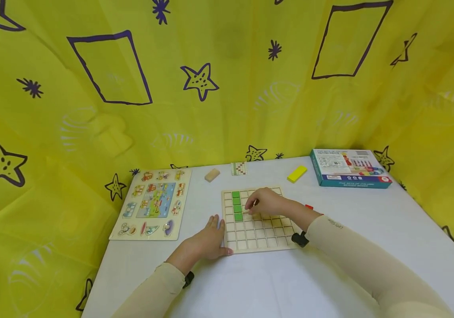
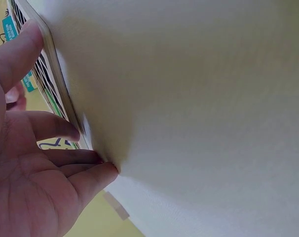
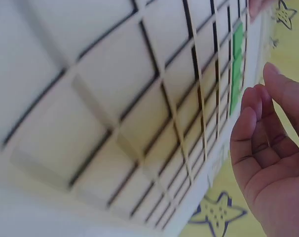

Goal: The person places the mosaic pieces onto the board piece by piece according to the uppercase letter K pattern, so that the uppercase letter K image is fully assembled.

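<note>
A yellow curtain (image 1: 234, 119) printed with dark-outlined stars hangs behind a white-covered table (image 1: 274, 282). A square, pale wooden grid board (image 1: 260, 233) lies flat near the table's middle, with a column of flat green squares (image 1: 237, 209) by its far left corner. A picture puzzle board (image 1: 157, 229) lies along the table's left edge, and a teal-and-white box (image 1: 350, 168) sits by the far right corner.

The likeliest trouble is a nudge: the right fingertips, so close beside the green squares, could jostle them if they are loose, and uneven pressure from the left hand (image 1: 211, 240) could slide the grid board. The right sleeve might also catch the small red piece (image 1: 309, 206) beside it.

The left fingers are spread and gently bent, braced at the grid board's left edge, the thumb at its near left corner. The right hand (image 1: 267, 202) hovers over the grid board with bent fingers; whether they pinch a small piece I cannot tell.
</note>
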Tool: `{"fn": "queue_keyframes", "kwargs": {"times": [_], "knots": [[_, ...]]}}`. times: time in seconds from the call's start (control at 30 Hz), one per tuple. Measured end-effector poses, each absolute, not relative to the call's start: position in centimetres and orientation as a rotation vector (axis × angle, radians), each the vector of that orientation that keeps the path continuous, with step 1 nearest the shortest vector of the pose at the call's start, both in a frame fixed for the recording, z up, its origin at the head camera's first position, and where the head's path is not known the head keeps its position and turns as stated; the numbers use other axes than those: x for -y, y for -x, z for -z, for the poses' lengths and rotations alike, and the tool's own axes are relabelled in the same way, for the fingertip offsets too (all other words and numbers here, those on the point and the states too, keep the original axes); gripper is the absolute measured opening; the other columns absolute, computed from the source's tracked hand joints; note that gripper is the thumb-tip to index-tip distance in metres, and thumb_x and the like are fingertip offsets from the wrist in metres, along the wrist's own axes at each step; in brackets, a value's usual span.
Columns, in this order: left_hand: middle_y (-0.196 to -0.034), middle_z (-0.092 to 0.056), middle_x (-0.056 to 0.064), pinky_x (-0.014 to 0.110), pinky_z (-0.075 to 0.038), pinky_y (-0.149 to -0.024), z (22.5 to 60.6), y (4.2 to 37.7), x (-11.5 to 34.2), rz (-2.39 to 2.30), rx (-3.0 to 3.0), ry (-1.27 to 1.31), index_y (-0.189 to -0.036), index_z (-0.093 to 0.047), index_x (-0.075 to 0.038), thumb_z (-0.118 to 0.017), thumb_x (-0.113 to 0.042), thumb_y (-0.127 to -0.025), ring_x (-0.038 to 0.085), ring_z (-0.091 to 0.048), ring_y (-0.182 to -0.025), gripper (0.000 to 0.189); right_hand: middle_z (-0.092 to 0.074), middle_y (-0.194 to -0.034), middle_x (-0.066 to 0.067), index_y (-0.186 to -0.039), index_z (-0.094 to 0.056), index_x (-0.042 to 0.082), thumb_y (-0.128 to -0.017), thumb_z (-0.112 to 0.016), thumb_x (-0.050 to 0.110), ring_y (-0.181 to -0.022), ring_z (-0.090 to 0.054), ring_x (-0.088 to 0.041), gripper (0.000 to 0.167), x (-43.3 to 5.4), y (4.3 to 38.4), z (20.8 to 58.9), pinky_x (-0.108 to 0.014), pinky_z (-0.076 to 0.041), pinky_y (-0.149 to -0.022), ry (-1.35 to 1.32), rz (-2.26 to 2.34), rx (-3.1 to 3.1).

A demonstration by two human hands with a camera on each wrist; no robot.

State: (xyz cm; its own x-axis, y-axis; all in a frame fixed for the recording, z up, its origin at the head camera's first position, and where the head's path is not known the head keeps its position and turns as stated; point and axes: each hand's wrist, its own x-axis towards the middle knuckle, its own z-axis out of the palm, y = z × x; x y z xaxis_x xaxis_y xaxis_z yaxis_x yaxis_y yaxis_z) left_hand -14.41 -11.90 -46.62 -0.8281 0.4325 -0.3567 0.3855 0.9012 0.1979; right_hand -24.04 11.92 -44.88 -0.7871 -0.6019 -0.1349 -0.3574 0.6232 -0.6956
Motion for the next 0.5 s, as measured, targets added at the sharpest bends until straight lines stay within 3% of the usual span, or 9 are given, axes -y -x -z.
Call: {"fn": "queue_keyframes", "kwargs": {"times": [0.4, 0.5], "knots": [[-0.16, -0.015, 0.035, 0.046, -0.027, -0.118, 46.4, 14.5, 11.9, -0.186, -2.663, -0.625, -0.153, -0.026, 0.012, -0.068, -0.05, -0.092, 0.046, -0.014, -0.149, 0.096, -0.071, -0.093, 0.001, -0.104, -0.078, 0.005, -0.092, -0.075, 0.01, -0.083, -0.061, -0.019, 0.013, -18.6, 23.7, 42.6, -0.032, -0.053, -0.073, 0.62, 0.944, -2.549], [-0.159, -0.016, 0.035, 0.046, -0.028, -0.118, 46.6, 14.5, 11.9, -0.176, -2.661, -0.642, -0.152, -0.027, 0.012, -0.068, -0.051, -0.092, 0.046, -0.015, -0.149, 0.096, -0.071, -0.093, 0.0, -0.105, -0.077, 0.006, -0.092, -0.074, 0.012, -0.078, -0.059, -0.018, 0.014, -20.0, 23.4, 42.7, -0.03, -0.051, -0.067, 0.546, 0.939, -2.555]]}}
